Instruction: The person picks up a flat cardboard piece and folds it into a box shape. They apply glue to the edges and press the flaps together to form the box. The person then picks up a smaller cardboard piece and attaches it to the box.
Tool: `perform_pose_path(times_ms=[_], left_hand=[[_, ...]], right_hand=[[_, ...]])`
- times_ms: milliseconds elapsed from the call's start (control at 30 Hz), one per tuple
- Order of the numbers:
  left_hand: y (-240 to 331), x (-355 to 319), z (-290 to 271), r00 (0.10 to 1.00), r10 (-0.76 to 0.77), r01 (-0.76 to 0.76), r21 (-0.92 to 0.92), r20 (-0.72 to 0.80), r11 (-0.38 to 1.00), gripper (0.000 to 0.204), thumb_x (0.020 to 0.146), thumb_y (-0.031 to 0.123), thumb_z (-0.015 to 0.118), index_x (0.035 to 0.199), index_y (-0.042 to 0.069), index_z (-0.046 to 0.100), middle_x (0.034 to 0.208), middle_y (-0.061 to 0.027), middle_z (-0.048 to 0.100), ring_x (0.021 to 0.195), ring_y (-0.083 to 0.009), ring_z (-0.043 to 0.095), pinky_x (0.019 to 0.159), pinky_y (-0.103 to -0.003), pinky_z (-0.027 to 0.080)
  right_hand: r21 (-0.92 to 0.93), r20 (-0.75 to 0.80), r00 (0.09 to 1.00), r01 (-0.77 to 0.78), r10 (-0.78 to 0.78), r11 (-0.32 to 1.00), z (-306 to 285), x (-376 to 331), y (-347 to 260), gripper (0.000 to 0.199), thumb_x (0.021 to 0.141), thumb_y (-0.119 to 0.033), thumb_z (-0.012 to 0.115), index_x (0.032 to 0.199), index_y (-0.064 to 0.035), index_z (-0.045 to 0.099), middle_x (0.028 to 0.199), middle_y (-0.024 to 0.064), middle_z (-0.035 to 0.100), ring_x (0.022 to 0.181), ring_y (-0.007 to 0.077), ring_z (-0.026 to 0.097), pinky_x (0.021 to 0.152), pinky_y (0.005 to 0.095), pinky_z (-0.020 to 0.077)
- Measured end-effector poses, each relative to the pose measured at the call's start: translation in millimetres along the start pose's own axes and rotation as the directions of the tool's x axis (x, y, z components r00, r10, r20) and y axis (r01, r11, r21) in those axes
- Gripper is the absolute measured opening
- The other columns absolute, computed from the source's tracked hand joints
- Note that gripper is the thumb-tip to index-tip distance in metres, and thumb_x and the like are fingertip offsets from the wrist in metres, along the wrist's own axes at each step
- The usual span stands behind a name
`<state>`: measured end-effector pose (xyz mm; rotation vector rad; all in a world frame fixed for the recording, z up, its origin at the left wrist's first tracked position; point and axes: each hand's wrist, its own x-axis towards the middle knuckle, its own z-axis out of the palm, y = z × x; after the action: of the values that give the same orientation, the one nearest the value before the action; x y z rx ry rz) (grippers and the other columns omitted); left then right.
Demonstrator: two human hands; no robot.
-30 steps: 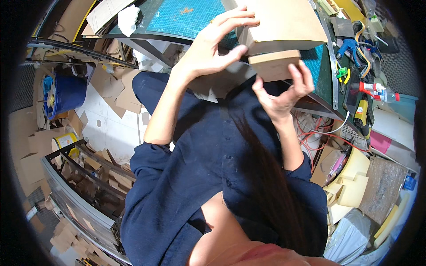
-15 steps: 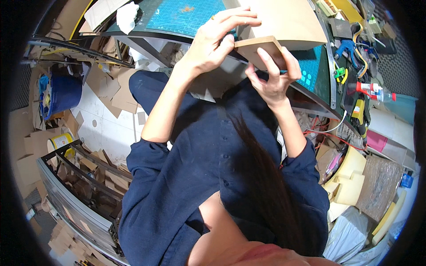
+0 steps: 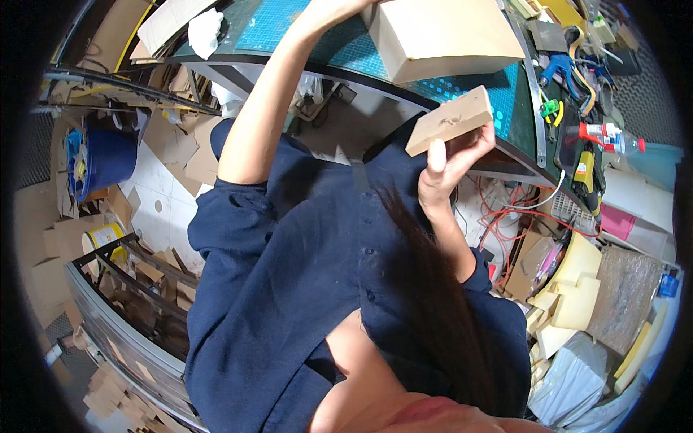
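My right hand grips a small, flat tan board, thumb on its near face and fingers behind it. The board is held tilted just off the table's near edge, with a few dark marks on its face. Reaching far forward, my left hand is at the top edge of the view, beside the left side of a large tan box; its fingers are out of sight. The box sits on a blue-green cutting mat.
A metal ruler lies along the mat's right side. Beyond it are a blue-handled tool, a plastic bottle and a yellow cutter. Crumpled white paper lies at left. Red cables trail below the table.
My left hand has left the board and moved forward to the box's left side. My right hand has lowered and turned the board. The box has shifted slightly nearer and rotated.
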<state>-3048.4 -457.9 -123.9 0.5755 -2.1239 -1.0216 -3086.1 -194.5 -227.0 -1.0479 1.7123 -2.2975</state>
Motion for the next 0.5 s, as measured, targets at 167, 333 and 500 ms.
perform_pose_path(times_ms=[167,333,500], left_hand=[[-8.4,-40.6,28.6,0.990,-0.078,0.051,-0.215,-0.120,0.975,0.080,0.077,0.024,0.088,0.137,-0.005,0.044,0.128,-0.0208,0.056,0.123,-0.0277,0.054,0.104,-0.041,0.047],[14.6,-81.1,40.8,0.962,-0.090,0.058,-0.130,-0.258,0.990,0.084,0.075,0.022,0.089,0.136,-0.003,0.039,0.125,-0.0196,0.051,0.119,-0.0277,0.050,0.103,-0.040,0.044],[16.0,-86.5,51.5,0.950,-0.087,0.032,-0.185,-0.300,0.982,0.078,0.075,0.017,0.084,0.135,-0.001,0.037,0.124,-0.0185,0.050,0.119,-0.0274,0.049,0.104,-0.040,0.043]], right_hand=[[0.053,-0.051,0.993,-0.108,0.111,0.993,-3.1,-4.5,-16.8,0.093,0.086,-0.035,0.069,0.154,-0.0010,0.017,0.148,0.0199,0.036,0.137,0.0284,0.039,0.117,0.0434,0.0280],[0.019,-0.057,0.984,-0.167,0.168,0.986,-16.4,-2.8,-32.1,0.089,0.090,-0.035,0.061,0.156,0.0045,0.017,0.147,0.0206,0.040,0.135,0.0292,0.042,0.118,0.0425,0.0277],[-0.040,-0.056,0.995,-0.080,0.078,0.996,-7.4,0.3,-29.5,0.091,0.094,-0.040,0.065,0.156,0.0051,0.017,0.150,0.0216,0.038,0.138,0.0295,0.041,0.118,0.0433,0.0280]])
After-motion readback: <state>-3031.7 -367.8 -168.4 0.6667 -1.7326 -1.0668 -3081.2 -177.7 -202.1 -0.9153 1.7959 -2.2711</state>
